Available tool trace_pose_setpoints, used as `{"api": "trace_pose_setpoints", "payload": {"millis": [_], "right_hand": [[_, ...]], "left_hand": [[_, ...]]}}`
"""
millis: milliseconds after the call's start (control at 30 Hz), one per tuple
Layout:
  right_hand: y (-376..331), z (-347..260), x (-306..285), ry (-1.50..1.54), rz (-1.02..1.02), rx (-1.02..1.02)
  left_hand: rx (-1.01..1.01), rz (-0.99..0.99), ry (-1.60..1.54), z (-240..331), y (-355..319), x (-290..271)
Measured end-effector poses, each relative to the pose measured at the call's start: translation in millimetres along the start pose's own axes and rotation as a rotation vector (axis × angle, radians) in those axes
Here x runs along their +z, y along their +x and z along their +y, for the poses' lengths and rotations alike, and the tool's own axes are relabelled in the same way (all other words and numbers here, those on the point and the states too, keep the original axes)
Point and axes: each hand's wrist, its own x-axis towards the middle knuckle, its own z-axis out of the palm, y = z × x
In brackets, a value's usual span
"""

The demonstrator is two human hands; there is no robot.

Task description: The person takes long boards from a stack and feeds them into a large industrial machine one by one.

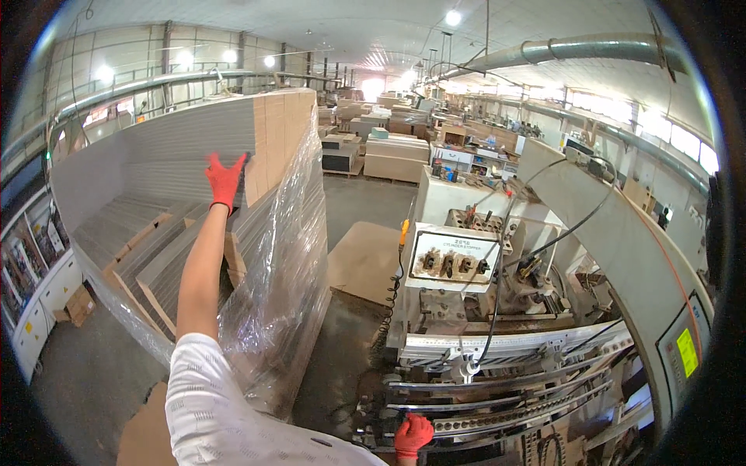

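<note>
My left hand [224, 180], in a red glove, is stretched out with thumb and fingers spread. It is at a tall stack of grey-faced panels [179, 136]; whether the fingertips touch the panels I cannot tell. Pale brown board edges [281, 140] form the stack's right end. Clear plastic wrap [272, 287] hangs loosely over the stack's lower front. Low at the picture's bottom, my right hand [413, 435], also red-gloved, is curled closed beside the metal rails [482, 400] of a machine. What it holds, if anything, is hidden.
On the right stands the woodworking machine with a white switch panel [454, 256], a coiled cable [392, 303] and a wide beam [590, 210] carrying a lit display [687, 352]. A brown sheet [365, 260] lies on the floor between stack and machine. Board piles [396, 159] stand farther back.
</note>
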Motion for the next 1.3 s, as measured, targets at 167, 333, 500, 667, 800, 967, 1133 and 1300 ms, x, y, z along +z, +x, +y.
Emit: {"api": "trace_pose_setpoints", "payload": {"millis": [167, 333, 500, 667, 800, 967, 1133, 1300], "right_hand": [[0.0, 1.1, -0.5, 0.022, -0.037, -0.005], [-2.6, 3.8, 0.7, -0.005, 0.002, 0.004], [-2.0, 2.9, -3.2, -0.004, -0.04, 0.006], [-0.3, 1.8, -3.6, 0.004, -0.047, 0.056], [11.4, -11.4, -6.8, 0.039, -0.061, 0.062], [60.9, -79.3, -15.3, 0.725, -0.116, 0.251], [91.6, -137.7, -42.0, 1.494, -0.124, 0.842], [54.8, -41.4, -82.2, 1.136, 0.059, 1.107]], "left_hand": [[-0.025, -0.311, 0.146, 0.1, 10.3, 1.8], [-0.127, 0.075, -0.466, -32.8, 2.0, 18.3], [0.284, -0.215, -0.077, -39.4, 11.0, -33.1], [0.534, -0.288, -0.159, 45.3, -33.0, -110.8], [-0.181, -0.544, -0.655, 126.3, -148.0, -169.5], [-0.56, -0.566, -1.305, 196.8, -292.5, -201.8], [-0.65, -0.653, -1.499, 191.5, -299.0, -204.7], [-0.584, -0.566, -1.555, 161.5, -252.0, -195.6]]}}
